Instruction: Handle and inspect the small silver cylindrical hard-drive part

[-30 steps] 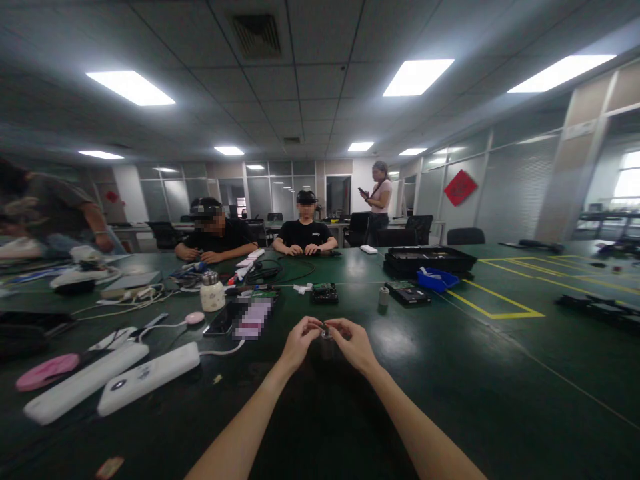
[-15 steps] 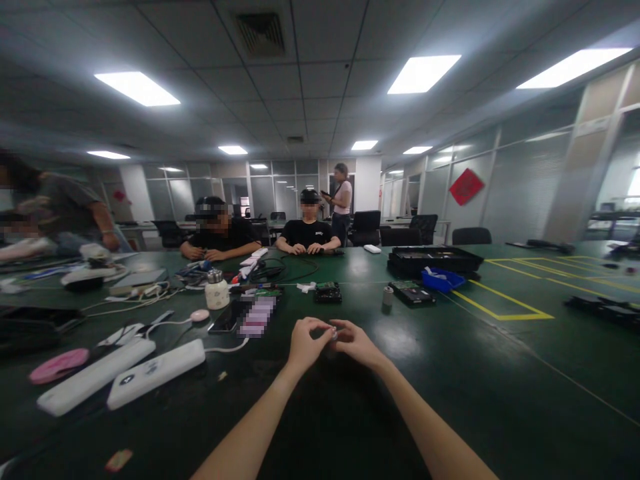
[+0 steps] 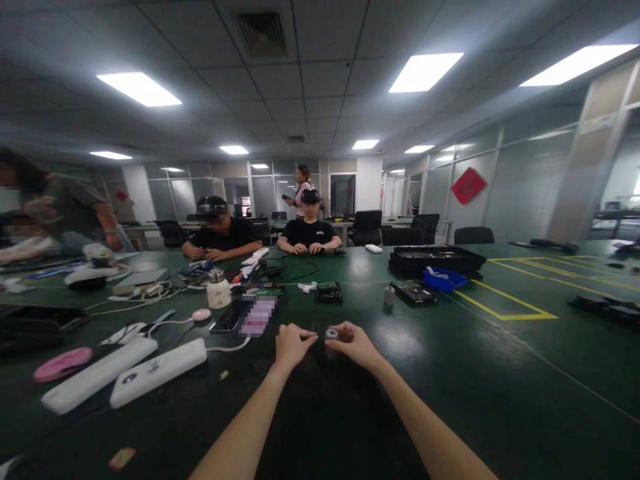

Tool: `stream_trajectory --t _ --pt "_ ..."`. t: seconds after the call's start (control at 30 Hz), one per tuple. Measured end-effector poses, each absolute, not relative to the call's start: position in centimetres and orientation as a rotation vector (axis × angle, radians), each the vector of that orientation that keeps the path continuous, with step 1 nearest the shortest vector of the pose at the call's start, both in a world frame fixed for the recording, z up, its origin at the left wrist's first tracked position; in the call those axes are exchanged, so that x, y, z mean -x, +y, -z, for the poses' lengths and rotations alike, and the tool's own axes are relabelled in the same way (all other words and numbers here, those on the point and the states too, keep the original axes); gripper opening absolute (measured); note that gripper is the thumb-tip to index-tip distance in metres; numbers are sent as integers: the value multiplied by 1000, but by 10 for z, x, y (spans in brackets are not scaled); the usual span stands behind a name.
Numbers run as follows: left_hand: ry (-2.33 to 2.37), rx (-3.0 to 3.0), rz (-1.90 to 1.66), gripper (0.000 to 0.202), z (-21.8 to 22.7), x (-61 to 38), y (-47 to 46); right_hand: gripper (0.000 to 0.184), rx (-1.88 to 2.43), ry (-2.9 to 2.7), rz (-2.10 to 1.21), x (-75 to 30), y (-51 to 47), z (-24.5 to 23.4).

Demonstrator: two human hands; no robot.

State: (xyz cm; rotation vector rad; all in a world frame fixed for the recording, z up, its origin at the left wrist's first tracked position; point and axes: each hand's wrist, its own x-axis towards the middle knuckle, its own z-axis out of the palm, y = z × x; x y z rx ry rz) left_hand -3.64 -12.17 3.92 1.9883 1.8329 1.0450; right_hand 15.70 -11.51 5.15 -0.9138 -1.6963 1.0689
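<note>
In front of me my right hand pinches a small grey metal cylinder between thumb and fingers. Its ringed top faces up. Just to its left, apart from the cylinder, my left hand has thumb and forefinger pressed together at the tips. Whatever those fingertips hold, if anything, is too small to make out. Beyond my hands a second small grey cylinder stands upright beside a black drive-like unit. A similar unit with a green circuit board lies farther left.
On the left lie white power banks, a phone, a pink ring-shaped object and a cream bottle. A blue tray and a black case sit at the back right. Two people sit across the green table.
My left hand has pulled away leftward from the cylinder, which stays in my right hand. A standing person in the background has moved left.
</note>
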Motion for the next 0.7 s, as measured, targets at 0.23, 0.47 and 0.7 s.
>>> stream_trajectory --t 0.23,0.47,0.7 --pt "1766 -1974 -1112 18 -45 31 -124 31 911 -1714 -1053 -157 -114 -51" --pt "1396 -1934 -1343 19 -60 10 -129 37 862 -1733 -1075 -157 -115 -50" --pt "1247 -1849 -1439 19 -62 0 -135 39 854 -1746 -1034 -157 -114 -50"
